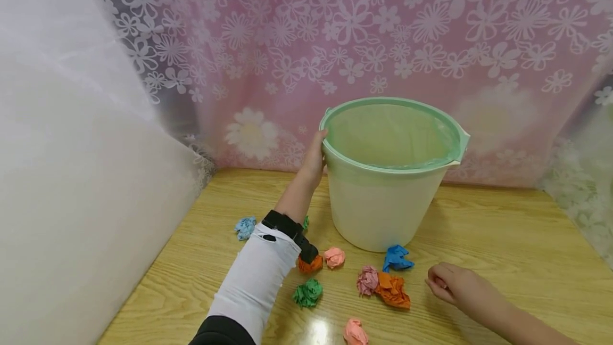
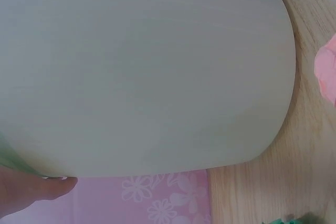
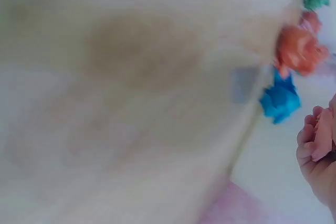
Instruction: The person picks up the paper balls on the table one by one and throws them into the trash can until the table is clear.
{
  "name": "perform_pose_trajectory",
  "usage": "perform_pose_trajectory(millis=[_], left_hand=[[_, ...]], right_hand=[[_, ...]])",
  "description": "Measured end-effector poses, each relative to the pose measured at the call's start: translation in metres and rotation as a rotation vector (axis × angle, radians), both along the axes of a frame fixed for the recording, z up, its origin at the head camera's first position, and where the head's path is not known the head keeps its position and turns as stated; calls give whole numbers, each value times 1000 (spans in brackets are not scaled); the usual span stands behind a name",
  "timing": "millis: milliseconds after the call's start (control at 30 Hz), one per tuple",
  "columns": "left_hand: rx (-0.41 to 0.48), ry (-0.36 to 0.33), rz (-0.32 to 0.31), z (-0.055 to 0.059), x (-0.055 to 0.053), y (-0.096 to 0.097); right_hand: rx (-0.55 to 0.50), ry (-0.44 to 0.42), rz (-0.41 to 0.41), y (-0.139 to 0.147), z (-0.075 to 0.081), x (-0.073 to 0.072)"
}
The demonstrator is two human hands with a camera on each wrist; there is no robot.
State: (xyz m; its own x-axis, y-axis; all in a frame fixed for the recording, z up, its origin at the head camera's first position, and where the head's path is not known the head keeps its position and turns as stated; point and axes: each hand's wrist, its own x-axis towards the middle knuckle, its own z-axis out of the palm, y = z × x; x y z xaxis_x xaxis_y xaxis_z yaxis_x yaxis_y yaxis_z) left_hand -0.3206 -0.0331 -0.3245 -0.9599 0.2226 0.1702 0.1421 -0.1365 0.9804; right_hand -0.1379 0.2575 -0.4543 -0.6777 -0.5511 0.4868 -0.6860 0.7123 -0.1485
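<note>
A pale bucket (image 1: 383, 201) with a green rim and a pouring lip stands on the table, its side filling much of the left wrist view. My left hand (image 1: 313, 159) grips the rim on the left, and its thumb (image 2: 55, 187) shows against the bucket wall. Low over the table on the right, my right hand (image 1: 460, 287) has its fingers curled. The right wrist view catches a piece of pink crumpled paper (image 3: 323, 137) in those fingers. Nearest to this hand lie blue crumpled paper (image 1: 396, 258) and orange crumpled paper (image 1: 394, 290).
More paper balls lie in front of the bucket: rose (image 1: 367, 280), salmon (image 1: 334, 257), green (image 1: 308, 293) and another orange one (image 1: 310, 264) partly behind the left wrist strap. Light blue paper (image 1: 246, 228) is further left. A pink flowered curtain (image 1: 297, 57) hangs behind the table (image 1: 503, 228).
</note>
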Motion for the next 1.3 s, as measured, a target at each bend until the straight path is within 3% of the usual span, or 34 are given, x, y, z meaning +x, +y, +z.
perform_pose_trajectory(millis=[300,700,1033,1133,1300], left_hand=[[2,-18,5,0,-1,0],[-11,-39,18,-1,-2,-1],[-17,-1,-3,-1,-2,0],[-20,-4,-7,-1,-3,0],[-27,-13,-6,-2,-3,-1]], right_hand=[[-86,111,-38,-5,54,-21],[-180,418,-49,-11,124,-36],[-288,623,-24,-35,173,-43],[-334,629,-49,-38,186,-49],[-339,540,-82,-41,203,-64]])
